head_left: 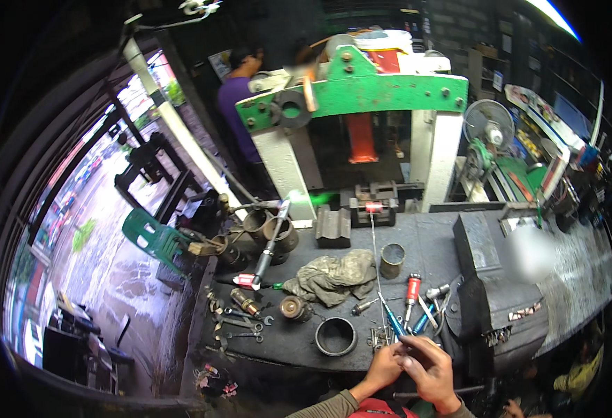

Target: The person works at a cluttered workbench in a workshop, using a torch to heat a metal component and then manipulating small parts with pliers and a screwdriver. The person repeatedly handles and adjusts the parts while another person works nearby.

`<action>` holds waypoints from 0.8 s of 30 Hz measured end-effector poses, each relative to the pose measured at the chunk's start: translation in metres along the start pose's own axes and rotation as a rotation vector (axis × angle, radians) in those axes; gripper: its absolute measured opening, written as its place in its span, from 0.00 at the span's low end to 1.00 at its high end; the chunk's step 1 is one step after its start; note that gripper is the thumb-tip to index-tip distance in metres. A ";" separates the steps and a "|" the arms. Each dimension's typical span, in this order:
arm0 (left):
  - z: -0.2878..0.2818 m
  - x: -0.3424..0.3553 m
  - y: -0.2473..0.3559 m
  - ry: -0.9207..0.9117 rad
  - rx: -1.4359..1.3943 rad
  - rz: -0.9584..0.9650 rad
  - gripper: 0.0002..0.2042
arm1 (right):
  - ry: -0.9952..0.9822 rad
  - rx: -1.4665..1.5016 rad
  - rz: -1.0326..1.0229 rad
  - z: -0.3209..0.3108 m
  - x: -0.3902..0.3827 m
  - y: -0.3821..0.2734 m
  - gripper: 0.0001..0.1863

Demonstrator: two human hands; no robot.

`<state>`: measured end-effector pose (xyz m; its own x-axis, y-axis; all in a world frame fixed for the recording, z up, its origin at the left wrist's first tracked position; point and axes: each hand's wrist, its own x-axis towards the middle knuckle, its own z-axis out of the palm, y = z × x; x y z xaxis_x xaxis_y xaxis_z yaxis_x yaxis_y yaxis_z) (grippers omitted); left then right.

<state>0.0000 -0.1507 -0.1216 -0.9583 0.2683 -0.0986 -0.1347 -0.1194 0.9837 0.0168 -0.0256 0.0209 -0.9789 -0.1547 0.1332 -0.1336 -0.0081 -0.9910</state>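
Observation:
Above the near edge of the dark workbench (pixel 285 345), my left hand (pixel 384 367) and my right hand (pixel 431 373) meet. My left fingers are closed, and my right fingers curl over toward them with the thumb against the left hand. Whatever they pinch is too small or hidden. Just beyond my fingertips is a slim blue tool handle (pixel 394 322); I cannot tell if they touch it. A thin pale rod (pixel 377 258) runs from there toward a block-like metal fixture (pixel 381 203). A metal ring (pixel 336 336) stands left of my hands, a red-handled tool (pixel 412 287) farther off.
A crumpled grey rag (pixel 334 275), a metal cylinder (pixel 392 260) and several wrenches (pixel 240 326) lie on the bench. Behind rises a green and white press frame (pixel 389 93), with a person in purple (pixel 233 104) beside it. A black vise-like block (pixel 505 313) stands right.

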 end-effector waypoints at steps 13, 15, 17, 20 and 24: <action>-0.082 -0.037 -0.055 -0.171 0.449 -0.055 0.17 | -0.227 0.108 0.513 0.254 0.197 0.064 0.50; -0.093 -0.034 -0.051 -0.229 0.463 -0.068 0.17 | -0.154 0.163 0.588 0.280 0.208 0.080 0.58; -0.102 -0.035 -0.044 -0.285 0.480 -0.078 0.17 | -0.163 0.252 0.644 0.297 0.219 0.091 0.60; -0.114 -0.038 -0.031 -0.350 0.500 -0.090 0.17 | -0.090 0.362 0.677 0.318 0.229 0.098 0.45; -0.125 -0.041 -0.020 -0.436 0.513 -0.108 0.17 | -0.050 0.532 0.585 0.332 0.245 0.104 0.14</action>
<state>0.0105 -0.2783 -0.1556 -0.7427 0.6265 -0.2362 0.0157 0.3691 0.9293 -0.1856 -0.3919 -0.0533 -0.8578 -0.3238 -0.3991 0.5043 -0.3808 -0.7750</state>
